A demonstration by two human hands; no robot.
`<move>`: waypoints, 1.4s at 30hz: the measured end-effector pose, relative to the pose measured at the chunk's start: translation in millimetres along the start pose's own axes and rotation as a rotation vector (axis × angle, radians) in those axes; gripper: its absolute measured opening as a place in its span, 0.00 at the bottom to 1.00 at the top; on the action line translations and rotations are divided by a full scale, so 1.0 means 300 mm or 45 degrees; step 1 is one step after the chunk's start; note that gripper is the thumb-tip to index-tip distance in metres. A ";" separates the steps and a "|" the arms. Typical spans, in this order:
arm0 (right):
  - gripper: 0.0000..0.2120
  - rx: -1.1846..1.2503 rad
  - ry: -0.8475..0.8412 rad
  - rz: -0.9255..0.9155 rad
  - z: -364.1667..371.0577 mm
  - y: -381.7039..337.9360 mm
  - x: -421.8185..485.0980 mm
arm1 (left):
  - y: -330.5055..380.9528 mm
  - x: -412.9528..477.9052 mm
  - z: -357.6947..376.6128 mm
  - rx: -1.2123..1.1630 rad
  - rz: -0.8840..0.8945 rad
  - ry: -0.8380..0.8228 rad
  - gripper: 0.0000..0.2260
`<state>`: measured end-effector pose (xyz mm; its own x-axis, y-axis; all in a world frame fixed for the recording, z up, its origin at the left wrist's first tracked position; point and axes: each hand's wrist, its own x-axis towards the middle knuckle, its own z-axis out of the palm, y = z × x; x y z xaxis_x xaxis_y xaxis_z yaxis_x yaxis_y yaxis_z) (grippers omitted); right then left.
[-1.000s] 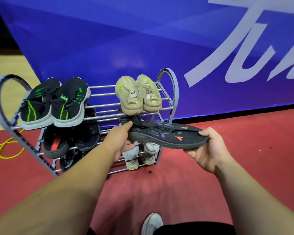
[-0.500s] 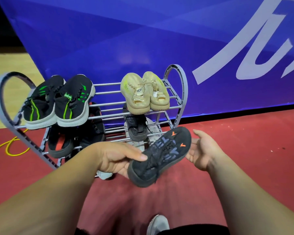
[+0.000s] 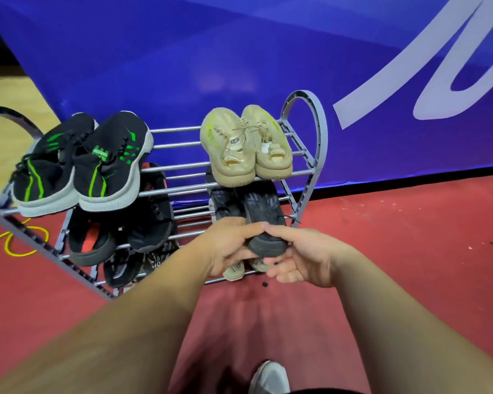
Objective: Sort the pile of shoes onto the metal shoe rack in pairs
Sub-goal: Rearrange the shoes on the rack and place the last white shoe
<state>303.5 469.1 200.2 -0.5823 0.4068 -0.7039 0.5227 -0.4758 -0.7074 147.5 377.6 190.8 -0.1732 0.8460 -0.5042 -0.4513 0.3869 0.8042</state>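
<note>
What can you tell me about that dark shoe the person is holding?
The dark shoe is a black, knit-looking sneaker with grey streaks and a dark sole. It points toe-first into the middle shelf of the rack, heel toward the person, beside a matching shoe. The left hand and right hand both grip its heel.

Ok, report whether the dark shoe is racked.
Partly: dark shoe on middle shelf beside its mate, left hand and right hand holding its heel.

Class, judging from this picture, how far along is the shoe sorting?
Done: black-and-green sneakers and beige chunky shoes sit paired atop the grey metal rack; black red-lined shoes fill the middle left. In hand: the right hand grips a dark grey patterned sneaker by the heel, left hand alongside, beside its mate. Left: letting go; no pile in view.
</note>
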 end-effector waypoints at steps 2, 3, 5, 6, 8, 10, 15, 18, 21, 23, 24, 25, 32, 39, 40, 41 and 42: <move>0.21 0.117 0.110 -0.125 -0.006 0.000 0.026 | -0.006 0.041 0.027 0.079 0.058 0.047 0.13; 0.19 0.184 0.168 -0.182 -0.011 -0.001 0.046 | -0.008 0.058 0.037 0.145 0.094 0.086 0.13; 0.18 0.316 0.309 -0.271 -0.016 -0.006 0.095 | -0.007 0.085 0.037 0.237 0.147 0.171 0.12; 0.20 0.381 0.384 -0.305 -0.017 -0.010 0.121 | -0.005 0.095 0.024 0.276 0.161 0.214 0.11; 0.21 0.480 0.501 -0.358 -0.013 -0.015 0.176 | 0.000 0.101 -0.019 0.353 0.174 0.292 0.09; 0.21 0.503 0.532 -0.393 -0.014 -0.013 0.228 | 0.009 0.092 -0.077 0.408 0.179 0.376 0.07; 0.28 0.536 0.522 -0.368 -0.025 0.002 0.349 | 0.014 0.051 -0.252 0.475 0.180 0.560 0.07; 0.28 0.610 0.590 -0.320 -0.015 0.008 0.389 | 0.016 0.022 -0.340 0.519 0.183 0.673 0.05; 0.28 0.676 0.625 -0.329 -0.002 0.005 0.400 | 0.018 0.005 -0.389 0.533 0.164 0.712 0.05; 0.30 0.672 0.648 -0.332 0.003 -0.005 0.397 | 0.014 -0.006 -0.406 0.550 0.148 0.709 0.05; 0.31 0.664 0.658 -0.328 0.004 -0.010 0.399 | 0.013 -0.014 -0.411 0.556 0.146 0.707 0.05; 0.32 0.661 0.663 -0.329 0.008 -0.016 0.396 | 0.013 -0.022 -0.414 0.562 0.147 0.705 0.05; 0.27 0.448 0.772 -0.217 0.034 -0.020 0.354 | 0.028 -0.098 -0.451 0.539 0.114 0.728 0.05; 0.08 -0.035 0.877 -0.451 0.138 -0.102 0.241 | 0.034 -0.239 -0.492 0.454 -0.172 0.643 0.09; 0.10 -0.007 0.747 -0.454 0.173 -0.111 0.217 | 0.024 -0.256 -0.502 0.457 -0.258 0.615 0.11; 0.11 0.014 0.591 -0.425 0.211 -0.116 0.195 | 0.010 -0.271 -0.516 0.464 -0.339 0.600 0.13; 0.12 0.005 0.445 -0.382 0.245 -0.117 0.185 | -0.004 -0.282 -0.529 0.465 -0.408 0.603 0.15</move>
<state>207.1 450.9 190.6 -0.4619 0.7654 -0.4481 0.3602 -0.2998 -0.8834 23.8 247.3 182.4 -0.4823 0.4494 -0.7519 -0.2338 0.7612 0.6049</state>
